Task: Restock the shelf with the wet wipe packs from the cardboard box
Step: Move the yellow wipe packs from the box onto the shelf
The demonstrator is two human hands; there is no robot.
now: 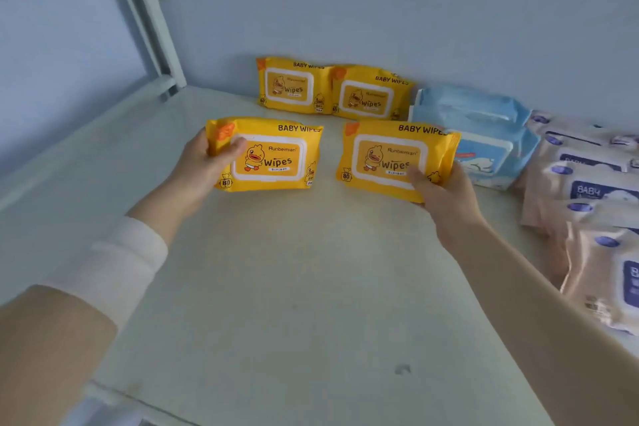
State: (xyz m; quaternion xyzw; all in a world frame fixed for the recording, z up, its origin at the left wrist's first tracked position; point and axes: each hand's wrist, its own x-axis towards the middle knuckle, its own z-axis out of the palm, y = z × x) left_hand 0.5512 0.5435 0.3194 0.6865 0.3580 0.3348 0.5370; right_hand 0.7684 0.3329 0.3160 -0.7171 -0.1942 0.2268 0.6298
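Left hand (pixel 200 166): we see it gripping the left end of one yellow pack, thumb lying across the front at the edge of the white lid, fingers hidden behind.
Left-held pack (pixel 273 156): a yellow baby-wipes pack with a duck on its label, held face toward us and upright, over the middle of the shelf; we cannot tell whether its lower edge touches the surface.
Right hand (pixel 446 197): we see it gripping the lower right corner of a second yellow pack, thumb pressed on the front beside the lid, fingers underneath.
Right-held pack (pixel 390 159): the same yellow design, tilted slightly down to the right, apart from the left-held pack and just in front of the blue packs.
Rear left pack (pixel 294 86): a yellow pack standing against the rear wall (pixel 380 3), label facing forward.
Rear right pack (pixel 370 97): a matching yellow pack standing beside it, the two overlapping at their edges.
Blue packs (pixel 477 135): we note pale blue wipe packs stacked to the right of the yellow pairs, partly hidden by the right-held pack.
Peach packs (pixel 587 204): a row of peach-coloured packs with dark blue labels runs along the right edge, overlapping one another.
Shelf (pixel 294 287): a pale, flat board carrying all the standing packs.
Corner post (pixel 145 10): a light metal upright meeting the shelf at its far left corner.
White cuff (pixel 117 263): a white band around the left forearm.
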